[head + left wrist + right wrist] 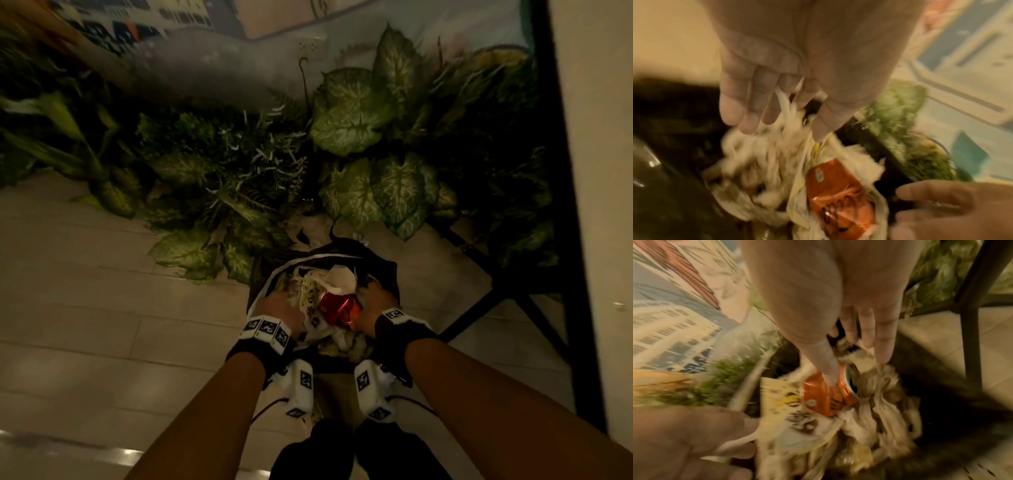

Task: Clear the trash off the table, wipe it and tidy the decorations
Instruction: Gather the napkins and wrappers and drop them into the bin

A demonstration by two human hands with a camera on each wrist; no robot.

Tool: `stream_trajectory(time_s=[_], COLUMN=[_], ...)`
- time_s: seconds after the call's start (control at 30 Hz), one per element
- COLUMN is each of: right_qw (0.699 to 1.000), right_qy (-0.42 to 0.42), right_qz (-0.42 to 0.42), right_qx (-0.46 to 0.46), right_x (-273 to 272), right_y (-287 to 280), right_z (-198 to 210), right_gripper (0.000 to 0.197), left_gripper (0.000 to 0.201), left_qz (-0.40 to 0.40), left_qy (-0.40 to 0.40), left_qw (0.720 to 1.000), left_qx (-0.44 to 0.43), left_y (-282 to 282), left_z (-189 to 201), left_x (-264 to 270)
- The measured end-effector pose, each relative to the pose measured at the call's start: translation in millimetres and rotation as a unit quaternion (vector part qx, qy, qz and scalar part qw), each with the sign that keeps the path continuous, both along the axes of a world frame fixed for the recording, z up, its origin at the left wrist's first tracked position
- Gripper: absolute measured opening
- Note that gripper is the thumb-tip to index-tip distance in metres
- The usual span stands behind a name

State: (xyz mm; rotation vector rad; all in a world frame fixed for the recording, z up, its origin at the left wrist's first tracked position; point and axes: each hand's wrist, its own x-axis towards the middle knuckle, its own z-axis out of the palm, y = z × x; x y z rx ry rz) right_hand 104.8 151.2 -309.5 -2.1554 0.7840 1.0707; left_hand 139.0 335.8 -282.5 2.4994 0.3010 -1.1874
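Trash [329, 291] sits piled in a black-lined bin [383, 270] on the floor, right between your two hands. Your left hand [281, 308] is on the left side of the pile, fingers [748, 105] extended downward into crumpled white paper napkins [760, 154]; some strands run between the fingers, but blur hides whether they pinch anything, so grip can't be told. Your right hand [373, 301] is on the right side, thumb [824, 363] pressed into a dented orange-red can [828, 391], fingers reaching down past the can's open top onto the paper; looks like it's gripping the can. Can lies on its side in the middle of the pile, just beside a yellow-white printed wrapper [797, 415], which lies toward your left hand. More crumpled paper lies under and around both.

Beyond the bin: leafy green plants [359, 130] against a wall with a mural [674, 321]. Black metal table legs [561, 205] stand to your right. Light tiled floor [85, 291] all round.
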Motion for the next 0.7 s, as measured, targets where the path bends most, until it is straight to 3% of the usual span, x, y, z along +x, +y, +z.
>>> stream_trajectory(time_s=[0.23, 0.33, 0.5, 0.7], right_qw=[0.989, 0.982, 0.962, 0.953], right_qy=[-0.078, -0.109, -0.187, -0.255], right_qz=[0.081, 0.110, 0.150, 0.098], right_qx=[0.100, 0.109, 0.133, 0.128], right_x=[-21, -33, -68, -123], right_y=[-8, -21, -72, -183], right_z=[143, 210, 301, 356], right_gripper=[0.034, 0.033, 0.040, 0.029], left_gripper=[0.020, 0.022, 0.009, 0.008], left_qz=[0.004, 0.001, 0.020, 0.052], left_qy=[-0.042, -0.060, -0.150, -0.211], left_qw=[0.999, 0.997, 0.977, 0.939], left_qx=[-0.008, -0.052, -0.150, -0.268], left_y=[-2, -18, -68, -169], left_z=[107, 152, 214, 288], left_x=[0, 1, 2, -12])
